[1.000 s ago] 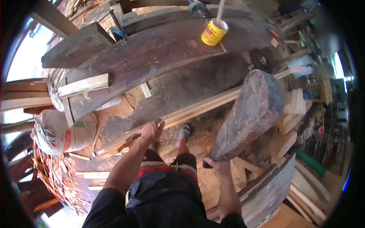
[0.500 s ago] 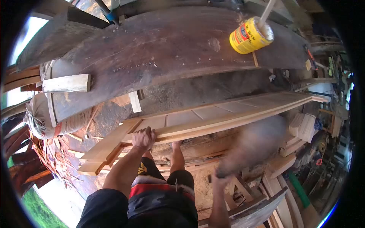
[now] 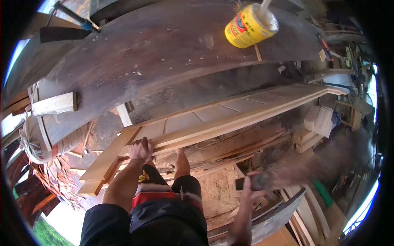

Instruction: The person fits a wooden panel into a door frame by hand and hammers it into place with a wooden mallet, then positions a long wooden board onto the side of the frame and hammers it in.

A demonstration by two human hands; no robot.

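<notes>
A long panelled wooden door frame [image 3: 230,119] lies across the view, pale wood with several inset panels. Near its left end my left hand [image 3: 140,149] is closed over the near edge, fingers curled on the wood. My right hand [image 3: 248,187], low and to the right, grips a hand brush [image 3: 260,181]. The brush has a short black handle, a grey collar and long brownish bristles that stretch rightward, smeared by motion. It is apart from the door frame.
Beyond stands a dark workbench [image 3: 164,45] bearing a yellow tub [image 3: 248,28] with a stick in it. A stuffed sack [image 3: 41,139] and wood scraps [image 3: 57,176] are at left. Stacked boards [image 3: 318,123] and a green tube [image 3: 323,192] lie at right.
My right hand has moved slightly right and up, and the brush's bristles have swung from up-right to rightward. My left hand keeps its hold on the door frame. The whole view has shifted.
</notes>
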